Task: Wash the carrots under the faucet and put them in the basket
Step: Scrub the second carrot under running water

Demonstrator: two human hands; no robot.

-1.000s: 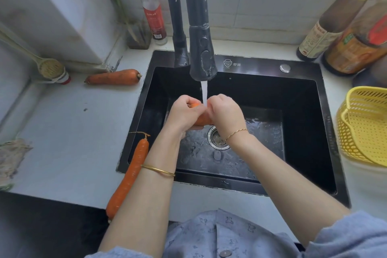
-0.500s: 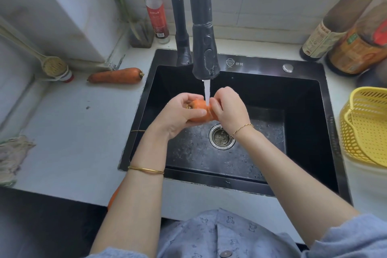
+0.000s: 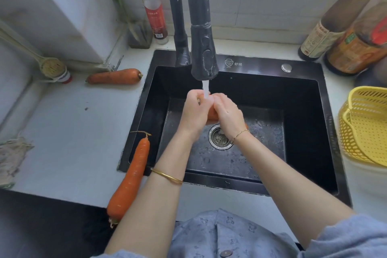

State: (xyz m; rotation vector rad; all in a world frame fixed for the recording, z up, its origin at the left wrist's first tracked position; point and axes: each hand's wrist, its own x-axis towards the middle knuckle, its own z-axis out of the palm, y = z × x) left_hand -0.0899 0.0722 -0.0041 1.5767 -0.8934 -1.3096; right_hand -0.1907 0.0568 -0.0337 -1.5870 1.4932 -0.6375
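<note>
Supervisor: Start at the front edge. What is there?

Inspector: 1 long carrot (image 3: pixel 130 176) lies on the counter (image 3: pixel 73 132), its thin tip over the left rim of the sink (image 3: pixel 303 132), just beside the left forearm. No hand touches it. I cannot tell from here whether it is wet, and I judge it unwashed.

Supervisor: And the hands?

Inspector: Both are over the sink, above the drain (image 3: pixel 219 137). The left hand (image 3: pixel 193 111) has its fingers curled round the held carrot (image 3: pixel 212 114) at the upper end. The right hand (image 3: pixel 227 115) is wrapped round it from the other side. Only a strip of orange shows between them. The water (image 3: pixel 206 90) from the faucet (image 3: pixel 204 52) falls where the 2 hands meet.

Supervisor: Further back?

Inspector: 1 far carrot (image 3: pixel 115 76) lies on the counter, left of the sink and well apart from the hands. A red-capped bottle (image 3: pixel 154 9) stands behind it by the wall.

Supervisor: The basket?

Inspector: The yellow basket (image 3: pixel 364 130) stands right of the sink, partly out of view. The part that shows holds no carrot.

Supervisor: Progress?

Inspector: Early, in my judgement. Of 3 carrots seen, 1 is under the water, 2 wait on the counter, and 0 appear in the basket. Left to do: finish this rinse, carry it to the right, then repeat twice.
</note>
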